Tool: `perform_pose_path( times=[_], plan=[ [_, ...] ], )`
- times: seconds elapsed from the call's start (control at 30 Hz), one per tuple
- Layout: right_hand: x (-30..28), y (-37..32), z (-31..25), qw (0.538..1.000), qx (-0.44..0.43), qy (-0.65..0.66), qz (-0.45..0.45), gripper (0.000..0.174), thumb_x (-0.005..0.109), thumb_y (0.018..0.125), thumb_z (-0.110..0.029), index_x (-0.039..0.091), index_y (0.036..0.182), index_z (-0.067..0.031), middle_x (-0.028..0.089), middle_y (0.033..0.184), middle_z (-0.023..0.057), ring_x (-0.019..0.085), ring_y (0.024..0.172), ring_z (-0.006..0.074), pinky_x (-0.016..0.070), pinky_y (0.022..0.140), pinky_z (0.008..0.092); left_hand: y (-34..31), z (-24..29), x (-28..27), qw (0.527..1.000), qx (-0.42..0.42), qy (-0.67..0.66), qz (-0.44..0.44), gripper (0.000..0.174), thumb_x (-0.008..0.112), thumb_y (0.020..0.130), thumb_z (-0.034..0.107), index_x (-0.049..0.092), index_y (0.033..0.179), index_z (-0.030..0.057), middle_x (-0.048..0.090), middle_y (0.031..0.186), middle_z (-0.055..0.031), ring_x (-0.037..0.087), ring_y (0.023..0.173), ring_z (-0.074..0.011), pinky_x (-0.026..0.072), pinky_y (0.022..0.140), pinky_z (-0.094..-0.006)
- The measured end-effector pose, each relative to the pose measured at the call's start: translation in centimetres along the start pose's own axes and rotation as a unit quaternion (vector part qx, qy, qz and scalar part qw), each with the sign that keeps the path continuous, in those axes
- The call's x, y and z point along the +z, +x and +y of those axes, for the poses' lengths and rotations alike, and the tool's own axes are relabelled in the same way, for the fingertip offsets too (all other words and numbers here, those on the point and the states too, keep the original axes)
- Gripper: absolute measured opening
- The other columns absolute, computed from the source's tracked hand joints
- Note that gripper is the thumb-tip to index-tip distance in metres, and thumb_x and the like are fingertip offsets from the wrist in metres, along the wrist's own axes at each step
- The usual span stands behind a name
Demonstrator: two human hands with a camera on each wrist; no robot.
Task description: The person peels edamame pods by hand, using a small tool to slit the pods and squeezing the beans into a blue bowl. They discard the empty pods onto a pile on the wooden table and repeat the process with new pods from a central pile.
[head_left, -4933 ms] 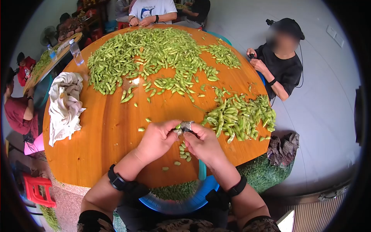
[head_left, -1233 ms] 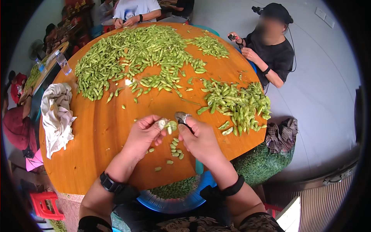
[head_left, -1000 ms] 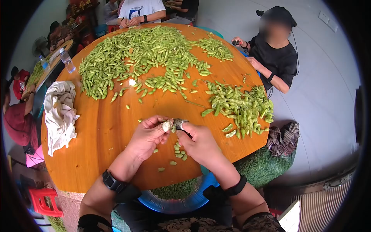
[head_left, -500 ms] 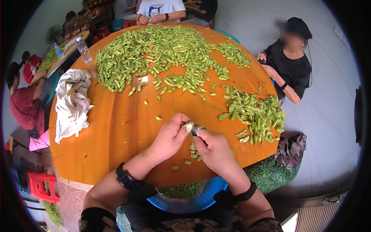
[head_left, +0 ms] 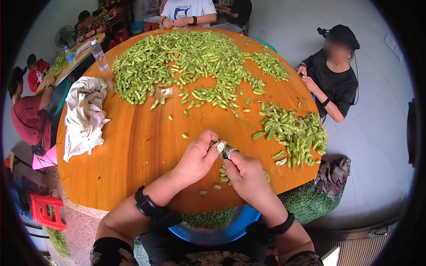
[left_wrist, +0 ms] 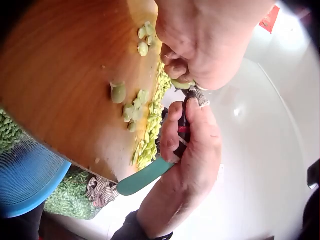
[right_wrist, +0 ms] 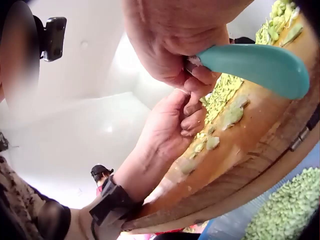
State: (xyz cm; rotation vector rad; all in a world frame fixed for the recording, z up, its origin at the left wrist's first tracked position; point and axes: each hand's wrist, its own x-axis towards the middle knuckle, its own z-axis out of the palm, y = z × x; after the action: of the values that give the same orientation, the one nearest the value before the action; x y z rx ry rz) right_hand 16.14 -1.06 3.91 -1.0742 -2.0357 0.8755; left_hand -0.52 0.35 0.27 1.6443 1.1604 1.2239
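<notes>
My left hand pinches a green soybean pod between thumb and fingers; most of it is hidden by them. Pressed close to it, my right hand grips a tool with a teal handle and a dark front part. The tool's tip is hidden at the pod. A grey, foil-like wrap shows at the right thumb's side, and something whitish at the left thumb tip. Several shelled beans lie on the wooden table below the hands.
Unshelled pods form a large heap at the back and a smaller heap at the right. A crumpled white cloth and a bottle stand left. A blue basin holds beans under the table edge. A person sits right.
The hands were apart about a second ago, with beans showing at the left fingertips; they then came together and stay joined. The head view has shifted.
</notes>
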Motion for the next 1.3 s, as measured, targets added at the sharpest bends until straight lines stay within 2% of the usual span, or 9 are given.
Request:
perform_pose_path(
  times=[0.03,0.1,0.3,0.37,0.57,0.63,0.7,0.8,1.3],
  plan=[
    [0.0,0.0,-0.2,0.999,-0.017,-0.036,0.016,0.009,0.056,0.086,-0.004,0.051,0.083,0.0020,0.054,0.071,0.0215,0.055,0.067,0.0408,0.0425,0.057,0.0431,-0.1,0.1,0.0,1.000,0.000,-0.001,0.000,0.008,0.048,0.097,0.011,0.045,0.097,0.0044,0.045,0.072,0.0015,0.042,0.062,-0.0057,0.0389,0.056,-0.0221],
    [0.0,0.0,-0.3,0.996,-0.031,-0.073,0.034,0.009,0.056,0.086,-0.004,0.051,0.082,0.0016,0.055,0.071,0.0214,0.055,0.067,0.0411,0.0428,0.057,0.0430,-0.2,0.4,-0.1,0.999,-0.034,0.002,-0.011,0.010,0.049,0.093,0.006,0.045,0.099,0.0000,0.058,0.079,-0.0162,0.061,0.075,-0.0331,0.0471,0.067,-0.0371],
    [-0.1,0.2,0.7,0.999,0.018,0.028,0.030,0.006,0.055,0.089,-0.007,0.054,0.088,-0.0010,0.056,0.066,0.0140,0.055,0.056,0.0293,0.0433,0.052,0.0366,-0.5,1.7,-0.7,0.995,0.027,0.087,-0.027,0.014,0.049,0.092,0.009,0.043,0.102,0.0002,0.058,0.080,-0.0174,0.061,0.075,-0.0364,0.0475,0.066,-0.0398],
    [-1.1,0.4,0.7,0.949,0.192,0.243,-0.054,0.007,0.056,0.091,-0.010,0.058,0.092,-0.0036,0.056,0.065,0.0045,0.051,0.049,0.0139,0.0395,0.045,0.0273,-0.3,1.2,-0.9,0.993,0.060,0.087,-0.043,0.017,0.050,0.091,0.008,0.043,0.103,0.0003,0.058,0.080,-0.0172,0.061,0.075,-0.0364,0.0476,0.066,-0.0401],
    [-3.8,1.3,1.8,0.818,0.301,0.472,-0.130,0.008,0.056,0.092,-0.011,0.061,0.095,-0.0055,0.056,0.066,0.0014,0.044,0.043,0.0059,0.0311,0.036,0.0189,-0.1,1.4,-1.5,0.982,0.108,0.114,-0.106,0.025,0.050,0.086,0.005,0.045,0.110,0.0041,0.059,0.078,-0.0151,0.062,0.073,-0.0349,0.0484,0.065,-0.0389],
    [-3.5,1.0,1.3,0.821,0.297,0.471,-0.123,0.007,0.056,0.092,-0.012,0.061,0.094,-0.0060,0.055,0.066,0.0002,0.045,0.044,0.0053,0.0327,0.037,0.0194,0.0,1.5,-1.4,0.981,0.086,0.132,-0.114,0.025,0.050,0.086,0.004,0.046,0.111,0.0057,0.059,0.078,-0.0142,0.062,0.072,-0.0342,0.0486,0.065,-0.0381],
    [-2.2,0.4,0.6,0.901,0.272,0.331,-0.066,0.008,0.056,0.091,-0.012,0.061,0.093,-0.0067,0.055,0.066,-0.0008,0.046,0.045,0.0044,0.0340,0.037,0.0193,0.0,1.5,-1.1,0.991,-0.009,0.090,-0.097,0.021,0.045,0.089,0.003,0.049,0.110,0.0065,0.052,0.074,-0.0033,0.052,0.064,-0.0104,0.0434,0.060,-0.0252],
    [-1.0,0.0,0.2,0.923,0.250,0.288,-0.048,0.009,0.055,0.093,-0.011,0.060,0.088,-0.0059,0.056,0.066,-0.0006,0.045,0.045,0.0041,0.0337,0.039,0.0194,0.0,1.0,-0.8,0.988,-0.118,-0.047,-0.093,0.018,0.046,0.087,0.003,0.050,0.104,0.0054,0.053,0.067,-0.0059,0.055,0.062,-0.0166,0.0446,0.057,-0.0314],
    [-0.2,-1.1,1.8,0.923,0.232,0.308,0.006,0.013,0.054,0.091,-0.011,0.062,0.099,-0.0062,0.053,0.063,-0.0022,0.045,0.046,0.0043,0.0354,0.038,0.0209,-0.1,1.5,0.2,0.984,-0.119,-0.049,-0.126,0.020,0.038,0.091,0.000,0.050,0.107,0.0031,0.055,0.079,-0.0042,0.052,0.069,-0.0112,0.0457,0.065,-0.0274]
  ],
)
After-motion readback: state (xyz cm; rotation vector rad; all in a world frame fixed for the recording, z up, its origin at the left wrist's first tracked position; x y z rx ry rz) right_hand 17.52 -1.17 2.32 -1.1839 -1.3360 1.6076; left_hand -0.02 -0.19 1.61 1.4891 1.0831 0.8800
